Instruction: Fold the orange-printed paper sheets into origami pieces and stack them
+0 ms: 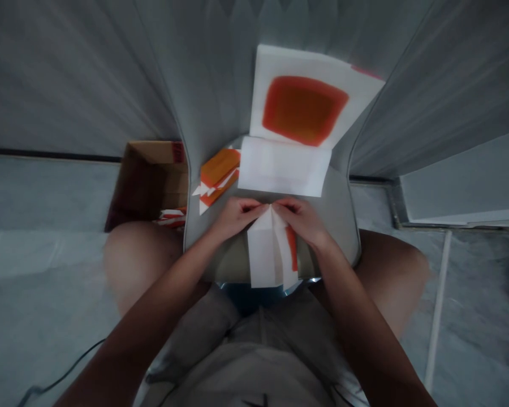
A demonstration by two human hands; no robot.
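A white paper sheet [263, 254] with an orange-red patch on its right part hangs over the front of the chair seat, its top drawn to a folded point. My left hand [240, 216] pinches that point from the left. From the right, my right hand [299, 217] pinches the same top edge, its fingertips close to the left ones. Just beyond my hands lies a stack of white sheets [285, 167], and its upper part, with a large orange-red print [305, 107], leans against the chair back. Folded orange and white paper pieces [218, 175] rest on the seat at the left.
The grey chair [335, 206] stands between my knees. An open cardboard box [144, 181] with some red and white paper pieces [172, 215] inside is on the floor to its left. Grey curtain-like fabric hangs behind. A dark cable [74, 364] lies at lower left.
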